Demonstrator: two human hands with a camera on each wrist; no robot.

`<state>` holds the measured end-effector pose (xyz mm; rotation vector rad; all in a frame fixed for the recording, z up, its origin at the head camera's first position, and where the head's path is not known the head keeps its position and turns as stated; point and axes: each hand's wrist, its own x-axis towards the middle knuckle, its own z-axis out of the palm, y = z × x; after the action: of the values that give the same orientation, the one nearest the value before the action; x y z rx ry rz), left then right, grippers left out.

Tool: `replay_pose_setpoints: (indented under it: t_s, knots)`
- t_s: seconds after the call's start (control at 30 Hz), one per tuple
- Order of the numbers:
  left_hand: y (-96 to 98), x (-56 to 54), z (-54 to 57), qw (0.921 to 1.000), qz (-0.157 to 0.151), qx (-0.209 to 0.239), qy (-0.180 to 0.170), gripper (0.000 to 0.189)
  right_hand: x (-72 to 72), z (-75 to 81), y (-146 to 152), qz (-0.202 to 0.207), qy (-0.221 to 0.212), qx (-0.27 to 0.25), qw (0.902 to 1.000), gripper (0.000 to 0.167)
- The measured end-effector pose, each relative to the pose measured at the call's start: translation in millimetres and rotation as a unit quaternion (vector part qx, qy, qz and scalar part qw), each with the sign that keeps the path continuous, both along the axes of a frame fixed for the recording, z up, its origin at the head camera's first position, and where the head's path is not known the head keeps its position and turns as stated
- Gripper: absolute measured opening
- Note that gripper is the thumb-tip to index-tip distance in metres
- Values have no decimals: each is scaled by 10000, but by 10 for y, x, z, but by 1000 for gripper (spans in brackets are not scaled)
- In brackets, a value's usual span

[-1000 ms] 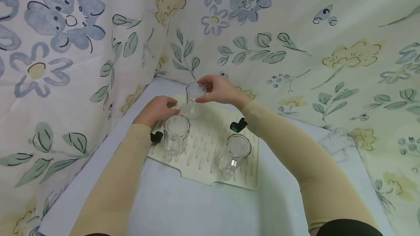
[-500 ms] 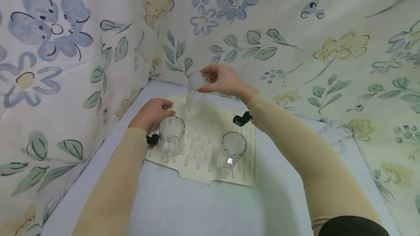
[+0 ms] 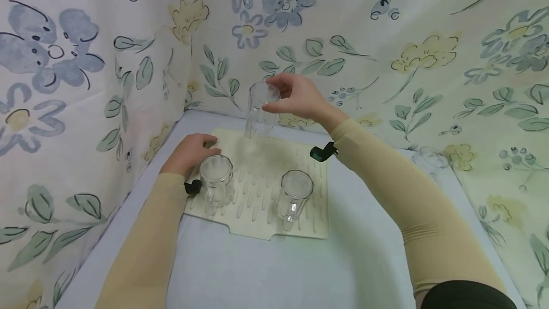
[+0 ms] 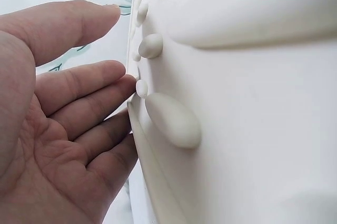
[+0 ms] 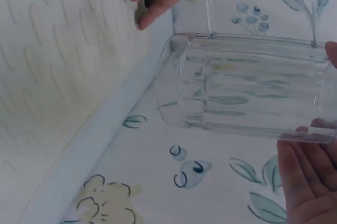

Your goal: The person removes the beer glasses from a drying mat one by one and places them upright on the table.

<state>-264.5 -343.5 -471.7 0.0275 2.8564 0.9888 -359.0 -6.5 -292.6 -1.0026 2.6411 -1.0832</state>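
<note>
- Right hand [image 3: 296, 97]: thumb and fingers pinch the clear mug [image 5: 247, 87] by its upper end, its long axis near upright.
- Clear mug: raised off the ridged mat [image 3: 257, 194], around its far edge, nearer this hand than the left hand [image 3: 188, 152].
- Left hand: relaxed, grasping nothing, by the mat's left edge.
- Left mug [image 3: 216, 180], right mug [image 3: 293, 199]: on the mat.

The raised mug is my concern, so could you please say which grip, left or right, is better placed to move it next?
Probably the right: the right grip holds the mug by its upper end, clear of the mat, while the left grip holds nothing and is lower, beside a second mug.
</note>
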Motion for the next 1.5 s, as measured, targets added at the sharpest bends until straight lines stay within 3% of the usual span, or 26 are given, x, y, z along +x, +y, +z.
replay_pose_setpoints:
  t_s: [0.4,0.8,1.17,1.5]
  knots:
    - [-148,-56,-25,10000,-74,-61,-3,64,177,149,370,-437,-150,-781,9959,71]
    - [-370,26,36,10000,-51,-28,-42,67,347,236,727,-636,104,-1064,9922,72]
    - [-548,43,21,9997,-115,-199,40,67,496,221,875,-807,232,-1190,9893,70]
    - [-640,39,-22,9998,-37,-201,1,69,648,120,1010,-779,187,-1819,9801,64]
